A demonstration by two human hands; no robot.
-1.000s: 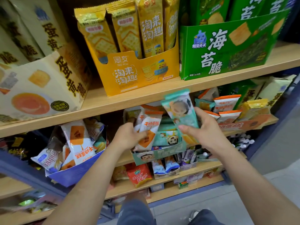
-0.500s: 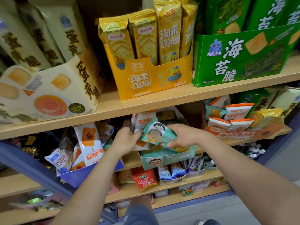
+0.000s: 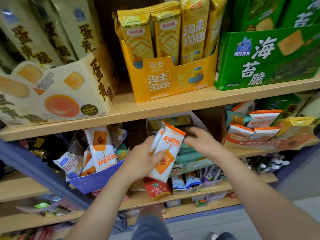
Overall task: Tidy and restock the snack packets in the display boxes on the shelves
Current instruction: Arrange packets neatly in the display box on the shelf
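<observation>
At the centre of the frame the left hand (image 3: 143,161) grips a pair of white-and-orange packets (image 3: 167,148), fingers and thumb curled round their lower half so that they stand nearly upright, their orange-edged tops leaning toward the upper right. Just right of them the right hand (image 3: 203,142) reaches into the teal display box (image 3: 190,166) on the middle shelf, its fingers stretched leftward over the teal packets (image 3: 188,154) lying inside; the fingertips are blurred, so I cannot tell whether they hold anything. Left of centre a blue box (image 3: 97,181) tilts forward with mixed packets, one white-and-orange among them. Toward the right edge an orange display box (image 3: 259,143) carries more of that white-and-orange kind. Above, on the wooden shelf (image 3: 190,101), stand a cream box (image 3: 52,94) at upper left, a yellow box (image 3: 170,80) in the middle and a green box (image 3: 266,63) at upper right
</observation>
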